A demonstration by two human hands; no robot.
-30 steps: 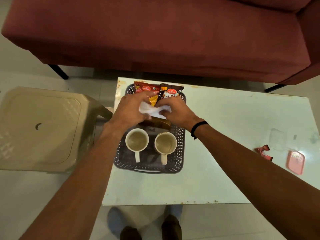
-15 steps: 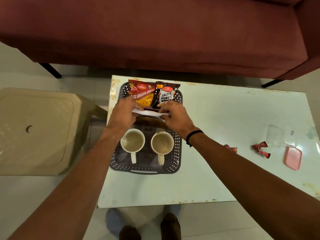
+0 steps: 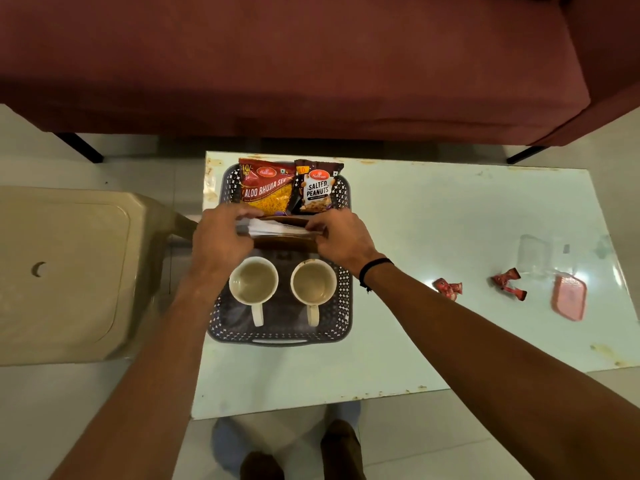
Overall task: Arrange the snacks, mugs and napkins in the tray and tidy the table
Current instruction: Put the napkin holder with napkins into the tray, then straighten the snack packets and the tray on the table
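A dark perforated tray sits at the left end of the pale table. At its far end lie a red Aloo Bhujia Sev packet and a dark Salted Peanuts packet. Two cream mugs, the left mug and the right mug, stand at its near end, handles toward me. Between them, my left hand and my right hand pinch the two ends of a stack of white napkins over a brown holder in the tray.
Two crumpled red wrappers lie on the table to the right, beside a clear container and a pink lid. A beige plastic stool stands left of the table. A maroon sofa runs behind.
The napkins, bunched between my hands a second ago, are now flattened and lowered onto the brown holder. Both snack packets have come into full view.
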